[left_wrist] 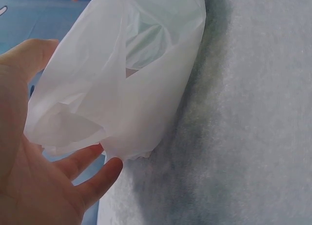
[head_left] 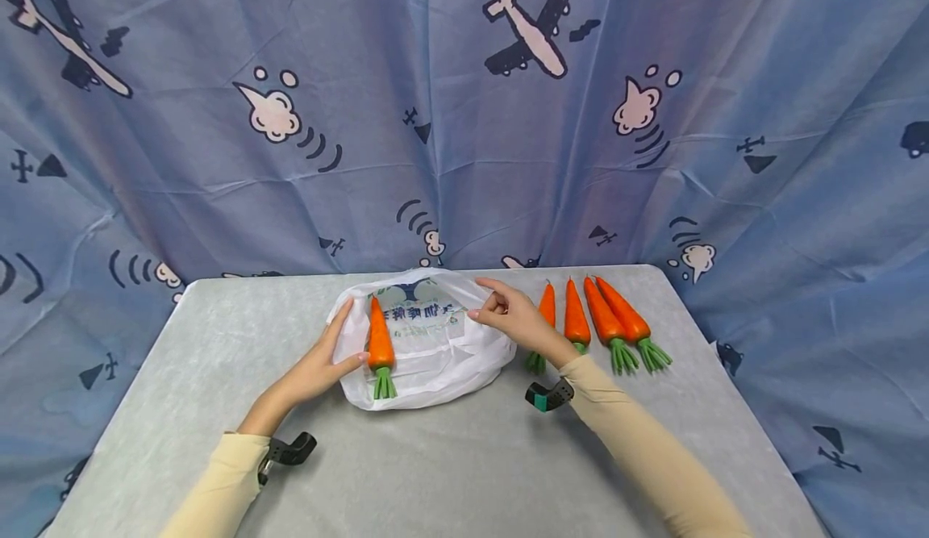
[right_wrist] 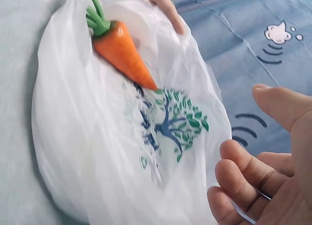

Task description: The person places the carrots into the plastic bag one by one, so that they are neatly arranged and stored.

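A white plastic bag (head_left: 435,373) with a printed green and blue tree lies with its mouth spread wide. Inside, near its left side, rests an orange carrot (head_left: 380,336) with green stem ends. My left hand (head_left: 314,370) touches the bag's left edge, thumb over the rim and other fingers along the outside. At the right rim is my right hand (head_left: 518,320), its thumb and fingers apart with nothing between them in the right wrist view. The left wrist view shows the bag's thin side (left_wrist: 146,98) beside the left hand's spread fingers.
Several more carrots lie on the table's right side, including a pair leaning together (head_left: 617,316) and a single one (head_left: 576,316). The right forearm passes in front of the nearest ones. Behind the grey-white table (head_left: 435,473) hangs a blue curtain (head_left: 363,159) with airplane prints.
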`<action>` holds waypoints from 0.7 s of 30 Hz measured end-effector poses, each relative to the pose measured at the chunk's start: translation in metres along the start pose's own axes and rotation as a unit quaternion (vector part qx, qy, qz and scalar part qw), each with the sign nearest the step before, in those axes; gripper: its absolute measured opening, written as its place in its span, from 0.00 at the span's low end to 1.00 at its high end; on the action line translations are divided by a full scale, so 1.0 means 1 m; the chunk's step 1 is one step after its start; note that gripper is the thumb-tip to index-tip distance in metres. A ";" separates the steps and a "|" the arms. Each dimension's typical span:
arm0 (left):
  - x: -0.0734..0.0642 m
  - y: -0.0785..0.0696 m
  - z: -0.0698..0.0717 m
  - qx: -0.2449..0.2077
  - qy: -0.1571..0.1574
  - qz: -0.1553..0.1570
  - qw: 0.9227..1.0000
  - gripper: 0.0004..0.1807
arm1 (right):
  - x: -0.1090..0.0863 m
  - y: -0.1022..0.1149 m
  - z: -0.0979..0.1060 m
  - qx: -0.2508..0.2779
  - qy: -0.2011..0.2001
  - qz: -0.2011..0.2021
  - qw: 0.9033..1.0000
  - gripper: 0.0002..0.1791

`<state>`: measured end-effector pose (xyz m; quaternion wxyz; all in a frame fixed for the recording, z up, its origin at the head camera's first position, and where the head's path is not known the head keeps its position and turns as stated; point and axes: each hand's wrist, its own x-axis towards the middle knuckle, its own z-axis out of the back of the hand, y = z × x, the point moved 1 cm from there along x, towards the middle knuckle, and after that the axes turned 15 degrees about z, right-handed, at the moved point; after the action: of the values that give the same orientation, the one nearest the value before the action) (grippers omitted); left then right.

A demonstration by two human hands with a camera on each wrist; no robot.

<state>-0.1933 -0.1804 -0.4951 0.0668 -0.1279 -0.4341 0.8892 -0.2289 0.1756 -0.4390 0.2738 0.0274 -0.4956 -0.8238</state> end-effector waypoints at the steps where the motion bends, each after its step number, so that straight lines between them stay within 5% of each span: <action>1: 0.000 0.000 0.000 0.000 0.000 0.000 1.000 0.52 | -0.001 -0.001 0.003 -0.001 -0.003 -0.004 1.000 0.39; 21: -0.001 0.001 0.000 -0.006 -0.001 -0.006 1.000 0.53 | -0.033 -0.028 0.046 -0.038 -0.053 -0.048 0.997 0.40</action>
<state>-0.1926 -0.1813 -0.4950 0.0704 -0.1250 -0.4403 0.8863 -0.2277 0.2380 -0.4469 0.2083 -0.0033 -0.4757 -0.8546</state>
